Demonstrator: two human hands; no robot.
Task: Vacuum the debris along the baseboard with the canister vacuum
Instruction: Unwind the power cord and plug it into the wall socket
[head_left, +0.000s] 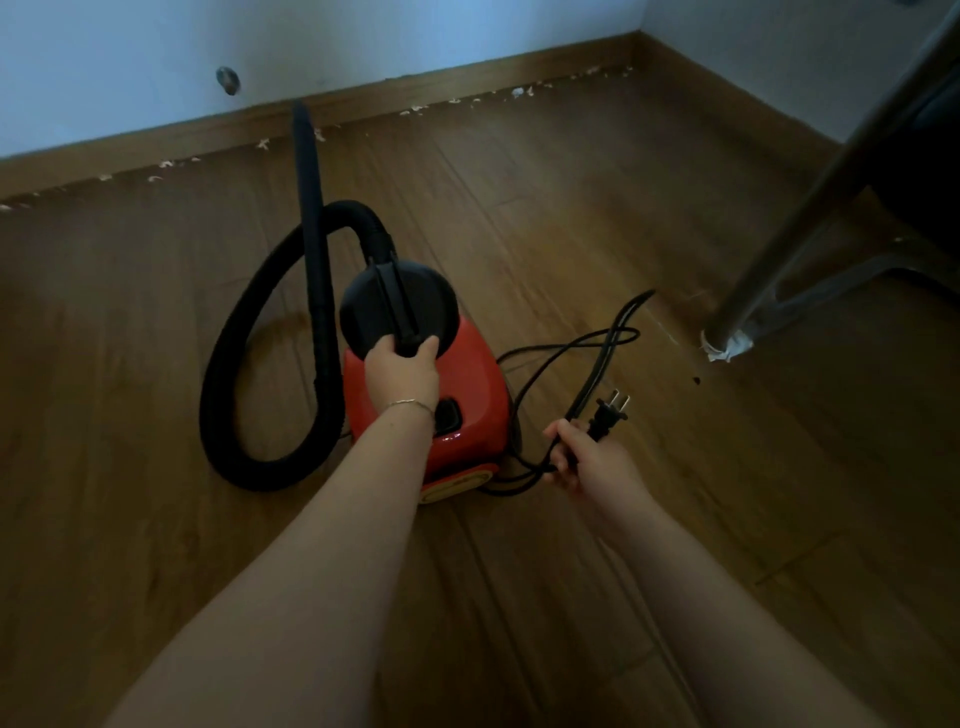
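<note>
Canister vacuum (478, 395), red, black lid (431, 296) and hose (223, 374); left hand (402, 376) round its handle (397, 306), right hand (587, 462) round cord (582, 358).

No text can be read
The yellow badge (457, 486) low on the canister vacuum (467, 395) is too dim and blurred to make out

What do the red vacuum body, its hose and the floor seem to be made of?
The vacuum body looks like glossy plastic: a highlight glints near its switch. The hose seems matte flexible plastic or rubber, curling in a loop. The floor shows plank seams and grain: wood or laminate, satin.
</note>
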